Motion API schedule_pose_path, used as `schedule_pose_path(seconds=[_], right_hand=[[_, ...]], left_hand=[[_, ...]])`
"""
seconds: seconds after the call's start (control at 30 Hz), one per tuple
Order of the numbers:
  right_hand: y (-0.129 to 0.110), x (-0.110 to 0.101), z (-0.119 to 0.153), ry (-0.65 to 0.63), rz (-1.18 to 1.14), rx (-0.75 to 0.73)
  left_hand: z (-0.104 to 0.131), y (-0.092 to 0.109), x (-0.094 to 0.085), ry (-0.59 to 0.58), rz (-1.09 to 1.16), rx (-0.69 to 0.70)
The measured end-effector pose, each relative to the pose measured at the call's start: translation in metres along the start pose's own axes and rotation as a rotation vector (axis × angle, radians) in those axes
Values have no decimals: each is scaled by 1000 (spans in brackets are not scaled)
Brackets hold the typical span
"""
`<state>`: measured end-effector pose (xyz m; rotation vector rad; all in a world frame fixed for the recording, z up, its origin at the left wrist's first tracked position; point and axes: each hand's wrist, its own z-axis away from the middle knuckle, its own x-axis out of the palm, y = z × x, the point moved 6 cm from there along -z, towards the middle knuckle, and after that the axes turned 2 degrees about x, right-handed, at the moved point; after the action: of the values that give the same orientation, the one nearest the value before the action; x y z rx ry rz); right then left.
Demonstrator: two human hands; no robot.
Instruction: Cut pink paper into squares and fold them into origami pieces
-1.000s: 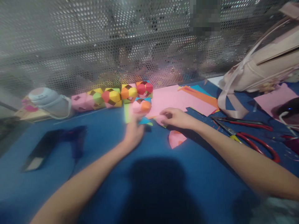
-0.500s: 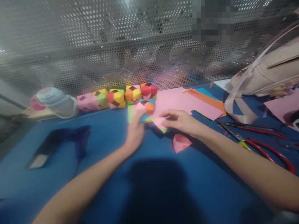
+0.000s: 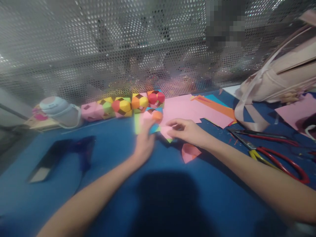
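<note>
The right hand point(image 3: 185, 131) is pinching a folded pink piece point(image 3: 166, 131) between narrowed fingers, nearer the person than the pink sheet point(image 3: 181, 107) — one corner is pointing toward the person, its long axis staying unclear. Left of the sheet's middle, the left hand point(image 3: 145, 136) is touching a multicoloured paper ball point(image 3: 153, 115) — blur is hiding its finger spacing.

The left hand point(image 3: 144, 141) and right hand point(image 3: 186, 130) are bare, with slender fingers, and both forearms are uncovered and slim, widening smoothly from narrow wrists. Toward the near right of the blue table point(image 3: 111, 210), a blurred patch of pale greyish cloth point(image 3: 302, 229) shows beside the right forearm point(image 3: 249, 169), its cut unclear.
</note>
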<state>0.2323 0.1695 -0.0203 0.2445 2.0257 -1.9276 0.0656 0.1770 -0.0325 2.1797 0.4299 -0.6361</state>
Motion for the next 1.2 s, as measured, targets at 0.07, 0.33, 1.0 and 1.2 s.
schedule_pose_path(seconds=[0.07, 0.33, 1.0, 1.2], right_hand=[[1, 1, 0, 13, 14, -20], [4, 6, 1, 36, -10, -34], [8, 3, -6, 86, 75, -24], [22, 4, -12, 3, 164, -9]], left_hand=[[0, 2, 1, -9, 0, 2], [5, 8, 7, -120, -11, 56], [6, 3, 11, -132, 18, 20], [5, -2, 15, -196, 41, -155]])
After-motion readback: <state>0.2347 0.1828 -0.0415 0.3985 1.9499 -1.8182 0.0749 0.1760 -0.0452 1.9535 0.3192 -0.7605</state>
